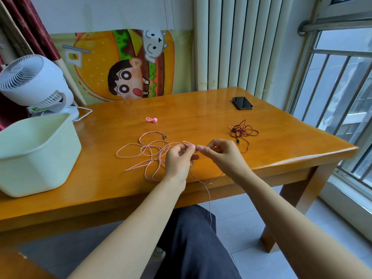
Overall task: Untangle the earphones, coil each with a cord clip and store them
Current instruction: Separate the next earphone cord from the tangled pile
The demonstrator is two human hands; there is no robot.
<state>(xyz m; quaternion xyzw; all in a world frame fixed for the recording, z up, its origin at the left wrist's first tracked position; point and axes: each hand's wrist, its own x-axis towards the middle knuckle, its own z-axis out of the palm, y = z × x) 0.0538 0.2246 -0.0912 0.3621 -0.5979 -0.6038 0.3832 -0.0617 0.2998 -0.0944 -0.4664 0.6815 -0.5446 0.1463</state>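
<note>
- While one thin strand trails off the near table edge toward the lap, below the fingers, both hands work just above the glossy orange-brown wooden table (281, 141).
- Left hand (178, 160) pinches the thin pink earphone cord (149, 154) between thumb and fingertips. Right hand (223, 156) pinches the same cord right beside it, fingertips nearly touching. It looks like a snag is being teased apart between the two pinches.
- Left of the fingers, the remaining pink cord sprawls in loose overlapping loops, and those crossings look likeliest to catch.
- Just beyond the right fingers sits the dark red earphone cord (242, 131), loosely bundled. Its tail runs back toward the right wrist, and I can't tell whether it crosses the pink one.
- Farther past the left fingertips, a small pink ball-ended cord clip (151, 119) waits untouched.
- Far left stands a pale green plastic bin (36, 150), probably the storage spot, with a white desk fan (34, 83) behind it and a black smartphone (242, 103) far right.
</note>
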